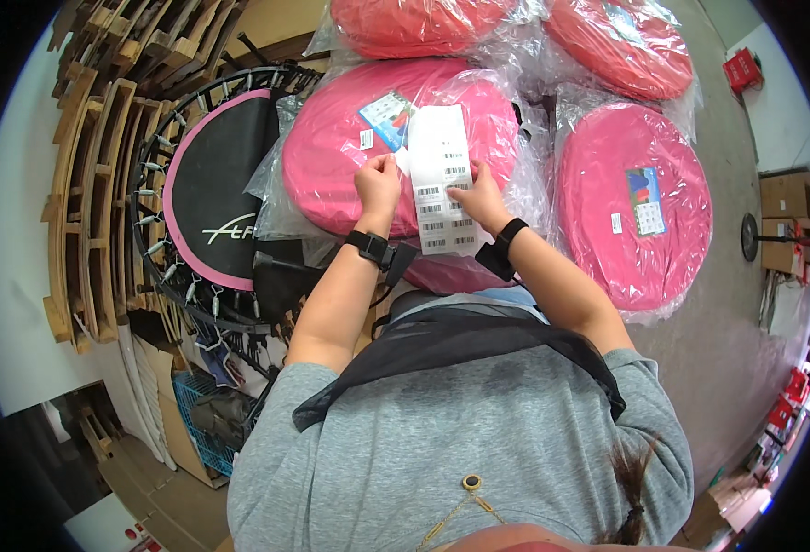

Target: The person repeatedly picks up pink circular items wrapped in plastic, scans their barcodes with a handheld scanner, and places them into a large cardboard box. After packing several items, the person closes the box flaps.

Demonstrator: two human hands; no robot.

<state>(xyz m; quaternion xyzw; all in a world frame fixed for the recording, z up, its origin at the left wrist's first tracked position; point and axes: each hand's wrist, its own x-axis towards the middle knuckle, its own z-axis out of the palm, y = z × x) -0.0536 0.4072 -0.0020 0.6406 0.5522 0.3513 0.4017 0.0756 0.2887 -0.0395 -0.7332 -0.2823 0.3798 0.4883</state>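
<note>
My right hand (484,200) grips the right edge of a long white label sheet (440,143) printed with rows of barcodes. Pinched closed, my left hand (379,187) has a small white label (403,163) at its fingertips, just left of the sheet. Beneath both hands lies a round pink folded item (327,120) in a clear plastic bag. A blue picture card (385,120) shows on it, with a small white barcode sticker (366,139) beside the card. Part of the pink item is hidden by the sheet and my hands.
Another bagged pink round item (598,248) lies to the right, with red bagged ones (414,26) at the back. At left a small black trampoline (212,184) with pink trim leans near stacked wooden pallets (92,212). Cardboard boxes (785,198) stand far right.
</note>
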